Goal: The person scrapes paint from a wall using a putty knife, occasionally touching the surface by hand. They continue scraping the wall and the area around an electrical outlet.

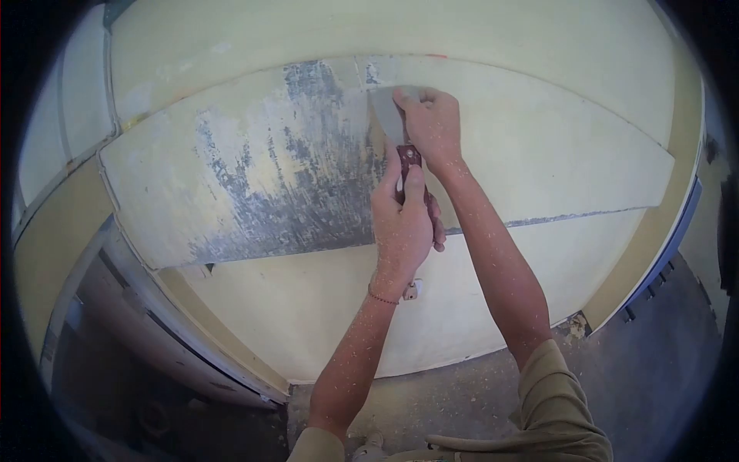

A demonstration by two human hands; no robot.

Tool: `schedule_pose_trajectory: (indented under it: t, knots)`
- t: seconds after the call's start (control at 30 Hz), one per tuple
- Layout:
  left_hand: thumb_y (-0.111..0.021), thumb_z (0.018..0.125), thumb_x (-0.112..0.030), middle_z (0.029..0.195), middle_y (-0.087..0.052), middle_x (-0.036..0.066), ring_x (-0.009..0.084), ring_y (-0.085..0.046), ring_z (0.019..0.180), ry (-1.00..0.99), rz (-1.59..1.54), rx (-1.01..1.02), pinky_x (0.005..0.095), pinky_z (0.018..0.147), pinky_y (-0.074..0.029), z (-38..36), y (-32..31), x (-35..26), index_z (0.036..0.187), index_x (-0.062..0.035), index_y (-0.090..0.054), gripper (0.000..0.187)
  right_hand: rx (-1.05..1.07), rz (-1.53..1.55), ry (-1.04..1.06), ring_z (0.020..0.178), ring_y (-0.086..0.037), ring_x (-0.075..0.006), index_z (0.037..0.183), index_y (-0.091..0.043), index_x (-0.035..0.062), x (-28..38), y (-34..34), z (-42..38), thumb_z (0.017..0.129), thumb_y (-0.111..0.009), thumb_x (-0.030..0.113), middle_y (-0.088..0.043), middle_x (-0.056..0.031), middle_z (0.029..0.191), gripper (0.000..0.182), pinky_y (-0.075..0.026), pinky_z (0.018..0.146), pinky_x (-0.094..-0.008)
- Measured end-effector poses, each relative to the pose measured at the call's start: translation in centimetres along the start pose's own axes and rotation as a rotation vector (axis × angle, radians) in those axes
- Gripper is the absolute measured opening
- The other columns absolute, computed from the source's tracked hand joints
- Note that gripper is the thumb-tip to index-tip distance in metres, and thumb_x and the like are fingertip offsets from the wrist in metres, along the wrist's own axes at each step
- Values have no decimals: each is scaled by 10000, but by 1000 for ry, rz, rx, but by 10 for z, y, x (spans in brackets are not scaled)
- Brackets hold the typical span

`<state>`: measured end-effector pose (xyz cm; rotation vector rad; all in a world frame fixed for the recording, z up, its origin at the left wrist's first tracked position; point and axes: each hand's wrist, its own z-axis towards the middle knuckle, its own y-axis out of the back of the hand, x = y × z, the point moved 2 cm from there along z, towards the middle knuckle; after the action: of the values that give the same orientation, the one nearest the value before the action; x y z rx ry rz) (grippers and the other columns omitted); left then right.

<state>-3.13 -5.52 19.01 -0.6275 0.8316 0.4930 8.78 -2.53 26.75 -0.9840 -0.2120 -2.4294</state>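
A putty knife with a wide grey blade and a dark red riveted handle points up against the wall board. My left hand is closed around its handle. Higher up, my right hand grips the right side of the blade, its fingertips near the top edge. To the left of the blade lies a scraped patch, where grey shows through the cream paint. Paint flecks dot both forearms.
A door frame stands at the lower left, beside a dark opening. Below the board, a padlock shows behind my left wrist. The grey floor runs along the bottom. A blue edge with pegs is at right.
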Motion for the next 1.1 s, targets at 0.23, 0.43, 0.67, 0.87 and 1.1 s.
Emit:
schedule_pose_trajectory:
  t: [0.23,0.43,0.67,0.87,1.1]
  knots:
    - [-424,1034,-212,594,-494,47,121,-444,352,18,-34,-43,279,289,-349,9,3,-1,1383,-66,-440,378,-157,-52,-15,683,-668,-299,703,-607,-47,-1,-15,5,711,-753,195,-657,-205,700,283,-514,668,-392]
    - [-440,1022,-220,567,-492,39,126,-453,337,-57,37,7,272,278,-318,30,11,-15,1058,-22,-565,237,-311,-61,123,537,-576,-211,582,-577,-24,17,-23,23,725,-743,198,-591,-123,556,311,-475,572,-380]
    - [-465,1000,-208,587,-521,40,130,-475,364,-115,125,97,284,304,-350,37,-12,-54,1000,-26,-571,211,-287,-222,92,677,-671,-351,686,-601,-53,39,14,57,674,-753,266,-669,-243,742,353,-530,671,-419]
    - [-442,1028,-221,585,-485,38,130,-465,362,-4,9,-14,285,297,-354,-4,-14,-19,1222,-36,-509,276,-146,-180,82,693,-664,-338,700,-592,-32,24,13,7,699,-761,273,-654,-212,714,349,-518,687,-412]
    - [-444,1034,-247,587,-504,37,123,-466,355,16,-12,-58,282,300,-362,8,3,-15,1255,-51,-516,303,-166,-156,30,658,-653,-343,624,-541,0,16,-14,6,688,-758,234,-627,-192,659,325,-511,650,-431]
